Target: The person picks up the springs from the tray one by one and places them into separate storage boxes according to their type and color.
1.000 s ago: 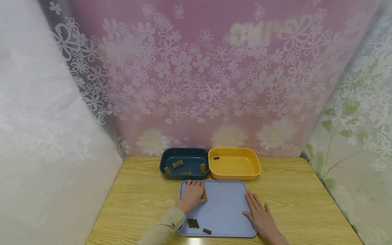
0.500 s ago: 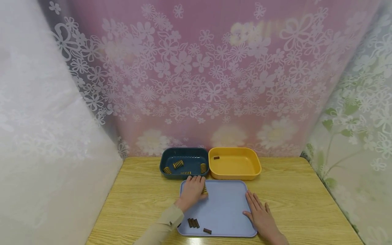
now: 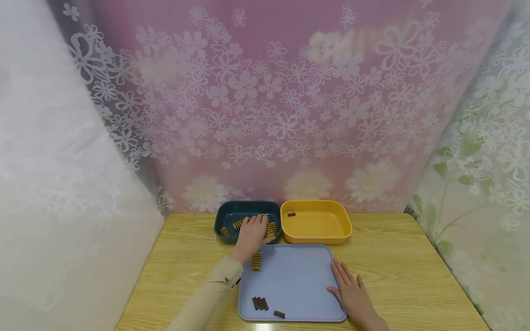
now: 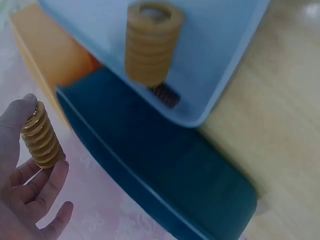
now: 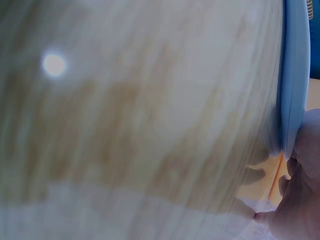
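My left hand (image 3: 250, 235) is above the dark blue bin (image 3: 240, 211), pinching a large yellow coil spring (image 4: 42, 135) between thumb and fingertips. Inside that bin lie several more yellow springs, partly hidden by the hand. Another yellow spring (image 3: 256, 262) sits on the lavender tray (image 3: 300, 280), close to its upper left corner. Small dark brown springs (image 3: 260, 303) lie side by side near the tray's lower left, and a single brown spring (image 3: 279, 314) is by the front rim. Fingers extended, my right hand (image 3: 351, 294) rests against the tray's right edge.
To the right of the blue bin, touching or nearly touching it, stands a yellow bin (image 3: 319, 225) with one small brown spring (image 3: 291, 214) inside. Both bins stand behind the tray on a wooden table (image 3: 393, 262). Floral curtains (image 3: 285, 115) enclose the back and sides.
From the tray's upper left, my left hand has moved up and over the blue bin with a yellow spring. A second yellow spring on the tray has come into view. The right hand stays put.
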Motion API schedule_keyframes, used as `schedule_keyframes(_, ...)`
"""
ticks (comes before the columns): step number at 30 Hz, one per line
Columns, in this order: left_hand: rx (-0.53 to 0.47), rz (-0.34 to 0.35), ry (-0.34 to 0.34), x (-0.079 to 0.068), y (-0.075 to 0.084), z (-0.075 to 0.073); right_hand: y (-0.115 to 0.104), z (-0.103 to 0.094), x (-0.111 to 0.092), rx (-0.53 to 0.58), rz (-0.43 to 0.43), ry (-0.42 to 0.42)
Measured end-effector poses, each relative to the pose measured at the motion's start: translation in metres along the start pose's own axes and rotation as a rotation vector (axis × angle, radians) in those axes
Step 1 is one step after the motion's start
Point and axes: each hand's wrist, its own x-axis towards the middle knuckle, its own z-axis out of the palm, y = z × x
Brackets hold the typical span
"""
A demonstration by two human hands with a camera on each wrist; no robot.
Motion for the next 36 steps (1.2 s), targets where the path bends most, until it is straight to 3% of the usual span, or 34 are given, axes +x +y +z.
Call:
schedule_keyframes(5,0.009,-0.024,0.000,0.016,-0.012,-0.002,-0.001,0.000,-0.001,0.008,0.005,-0.003)
schedule_keyframes(9,-0.001,-0.023,-0.024,0.025,-0.018,0.006,-0.003,-0.003,-0.002,0.012,0.015,-0.013)
schedule_keyframes(21,-0.098,-0.112,-0.382,0.040,-0.019,0.033,-0.003,-0.003,-0.001,0.022,0.017,-0.003)
schedule_keyframes(31,-0.166,-0.181,-0.532,0.038,-0.016,0.043,-0.003,0.001,-0.002,0.026,0.024,-0.007)
schedule_keyframes(36,-0.218,-0.211,-0.556,0.038,-0.015,0.049,-0.001,0.004,-0.002,0.008,0.014,0.028)
